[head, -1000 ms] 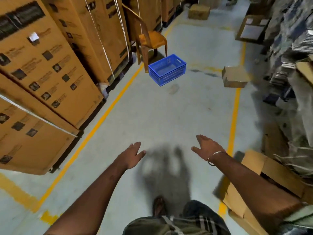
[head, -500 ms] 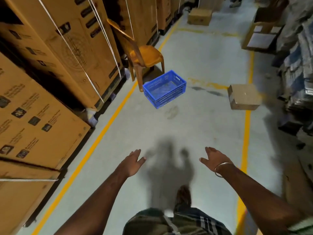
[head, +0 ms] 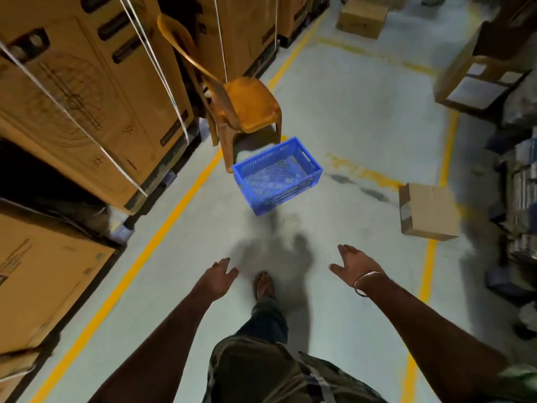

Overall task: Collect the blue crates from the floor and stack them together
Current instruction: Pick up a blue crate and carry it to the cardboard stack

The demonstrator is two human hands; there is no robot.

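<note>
While both arms reach forward over the grey floor, the blue crate sits ahead of them and well apart, upright on the concrete with its open top facing up and nothing visible inside. It lies almost straight in front, between the lines of the two arms, so neither side has a clear advantage; the left hand sits a little closer to the crate's near corner, though the difference is slight. The crate is turned at an angle to the person: its long axis runs from the lower left toward the upper right, so one corner points back at the feet and the two short ends, one with a handle slot showing, face left-near and right-far. The right hand is spread with fingers straight and thumb out, holding nothing; the left is likewise relaxed and empty, so each grip is free. An orange plastic chair stands just behind the crate, near its far left side, and a cardboard box lies off to the right. By my judgement the hands must close the gap and rotate to meet the skewed short ends.
</note>
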